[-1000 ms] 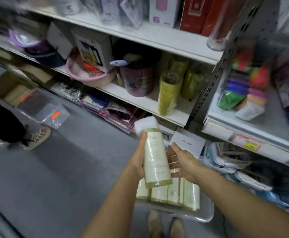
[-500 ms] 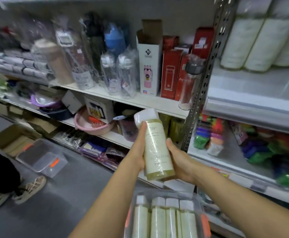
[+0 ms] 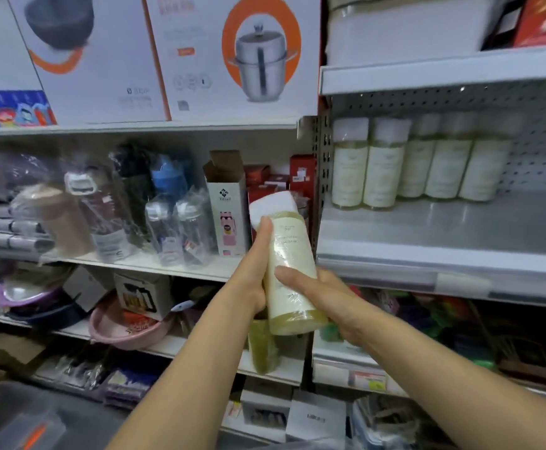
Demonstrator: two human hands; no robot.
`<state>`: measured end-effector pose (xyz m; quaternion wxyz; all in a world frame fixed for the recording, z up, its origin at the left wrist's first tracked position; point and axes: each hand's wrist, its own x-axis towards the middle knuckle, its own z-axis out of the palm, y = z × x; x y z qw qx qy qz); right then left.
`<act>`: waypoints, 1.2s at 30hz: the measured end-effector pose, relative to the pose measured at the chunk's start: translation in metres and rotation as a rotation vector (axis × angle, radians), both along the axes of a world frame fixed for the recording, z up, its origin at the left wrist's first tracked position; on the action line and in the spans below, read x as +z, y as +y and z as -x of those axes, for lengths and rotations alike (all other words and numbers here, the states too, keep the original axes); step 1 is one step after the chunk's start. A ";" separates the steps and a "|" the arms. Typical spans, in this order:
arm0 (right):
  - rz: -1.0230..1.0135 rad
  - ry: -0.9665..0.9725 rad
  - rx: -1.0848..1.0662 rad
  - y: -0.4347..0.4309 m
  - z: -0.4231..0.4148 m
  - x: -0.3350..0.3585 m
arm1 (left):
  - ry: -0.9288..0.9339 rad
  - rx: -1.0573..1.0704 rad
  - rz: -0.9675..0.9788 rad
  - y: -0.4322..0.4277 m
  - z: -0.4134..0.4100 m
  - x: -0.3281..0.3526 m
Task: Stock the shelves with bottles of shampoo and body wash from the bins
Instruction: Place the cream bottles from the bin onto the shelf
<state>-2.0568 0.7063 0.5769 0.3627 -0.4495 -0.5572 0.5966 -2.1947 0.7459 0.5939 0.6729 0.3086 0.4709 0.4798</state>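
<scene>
— How are the hands sitting?
— Both arms are reaching forward. The left hand (image 3: 249,282) is grasping the bottle (image 3: 289,254), thumb lying up its side. The right hand (image 3: 328,298) is gripping near the base, thumb crossing the front.
— And the bottle?
— It's tilting in mid-air, near the shelf (image 3: 427,228) where five matching bottles (image 3: 418,164) are standing.

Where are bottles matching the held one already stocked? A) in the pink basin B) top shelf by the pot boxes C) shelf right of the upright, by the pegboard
C: the row of bottles stands on the grey shelf before the pegboard, same look as the held bottle.
</scene>
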 end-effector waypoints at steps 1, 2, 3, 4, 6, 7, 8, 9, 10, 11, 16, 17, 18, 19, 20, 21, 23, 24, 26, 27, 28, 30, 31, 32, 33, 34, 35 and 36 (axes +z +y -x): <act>-0.006 0.019 -0.033 0.003 -0.006 0.005 | 0.022 -0.005 -0.024 0.001 -0.007 0.010; -0.003 0.037 -0.074 0.005 -0.014 0.012 | 0.050 -0.014 -0.049 0.004 -0.014 0.018; -0.001 0.047 -0.116 0.009 -0.023 0.016 | 0.083 -0.032 -0.080 0.007 -0.023 0.027; 0.000 0.058 -0.154 0.013 -0.033 0.022 | 0.119 -0.054 -0.114 0.010 -0.032 0.033; -0.025 0.098 -0.206 0.018 -0.055 0.035 | 0.193 -0.111 -0.178 0.013 -0.052 0.046; -0.042 0.116 -0.235 0.021 -0.067 0.040 | 0.239 -0.152 -0.211 0.012 -0.064 0.051; -0.054 0.120 -0.269 0.024 -0.079 0.044 | 0.290 -0.197 -0.253 0.013 -0.076 0.054; -0.081 0.106 -0.301 0.028 -0.093 0.048 | 0.327 -0.233 -0.295 0.014 -0.088 0.057; -0.112 0.086 -0.324 0.032 -0.105 0.050 | 0.354 -0.262 -0.336 0.016 -0.100 0.057; -0.149 0.069 -0.340 0.035 -0.117 0.051 | 0.363 -0.279 -0.368 0.018 -0.112 0.058; -0.206 -0.005 -0.365 0.055 -0.177 0.053 | 0.296 -0.314 -0.450 0.042 -0.161 0.050; -0.216 -0.030 -0.363 0.061 -0.188 0.052 | 0.280 -0.313 -0.468 0.047 -0.171 0.049; -0.222 -0.053 -0.366 0.066 -0.200 0.052 | 0.265 -0.316 -0.488 0.053 -0.180 0.048; -0.229 -0.066 -0.363 0.072 -0.210 0.052 | 0.251 -0.322 -0.507 0.058 -0.188 0.047; -0.249 -0.072 -0.352 0.078 -0.220 0.051 | 0.242 -0.331 -0.525 0.063 -0.196 0.046; -0.270 -0.075 -0.339 0.082 -0.229 0.051 | 0.235 -0.338 -0.537 0.068 -0.204 0.045; -0.294 -0.063 -0.340 0.091 -0.245 0.046 | 0.244 -0.342 -0.554 0.078 -0.218 0.040; -0.304 -0.065 -0.350 0.095 -0.252 0.043 | 0.261 -0.337 -0.556 0.081 -0.225 0.038; -0.305 -0.083 -0.377 0.107 -0.263 0.035 | 0.292 -0.317 -0.550 0.088 -0.237 0.034; -0.307 -0.090 -0.376 0.115 -0.268 0.032 | 0.305 -0.302 -0.548 0.091 -0.243 0.034; -0.314 -0.104 -0.363 0.124 -0.272 0.030 | 0.319 -0.281 -0.545 0.094 -0.248 0.034; -0.328 -0.132 -0.344 0.142 -0.279 0.027 | 0.353 -0.231 -0.540 0.102 -0.258 0.036; -0.332 -0.146 -0.350 0.151 -0.282 0.027 | 0.379 -0.205 -0.531 0.107 -0.263 0.036; -0.334 -0.164 -0.369 0.158 -0.284 0.028 | 0.401 -0.182 -0.521 0.111 -0.268 0.035; -0.335 -0.171 -0.387 0.165 -0.285 0.029 | 0.418 -0.164 -0.506 0.115 -0.273 0.034; -0.340 -0.169 -0.394 0.172 -0.287 0.029 | 0.428 -0.146 -0.487 0.118 -0.277 0.033; -0.344 -0.170 -0.395 0.179 -0.289 0.028 | 0.433 -0.129 -0.459 0.122 -0.280 0.032; -0.347 -0.178 -0.396 0.186 -0.291 0.028 | 0.429 -0.116 -0.424 0.125 -0.282 0.032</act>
